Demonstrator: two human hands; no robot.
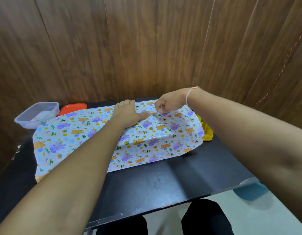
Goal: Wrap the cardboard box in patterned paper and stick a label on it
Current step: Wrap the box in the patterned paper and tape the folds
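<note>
A sheet of patterned paper point(157, 138) with bears and rainbows is draped over the cardboard box, which is fully hidden beneath it. The paper shows the box's top and front face and spreads flat to the left on the black table point(163, 185). My left hand point(128, 112) presses flat on the paper on top of the box, fingers straight and thumb pointing right. My right hand point(165, 105) hovers just right of it with fingers curled, pinching something small at the paper's upper part; what it pinches is too small to tell. No label is in view.
A clear plastic tub point(36, 115) with small items stands at the back left, an orange lid point(73, 107) beside it. A yellow object point(207, 133) pokes out behind the paper's right end. A wood-panel wall rises close behind. A teal object point(252, 190) lies past the table's right corner.
</note>
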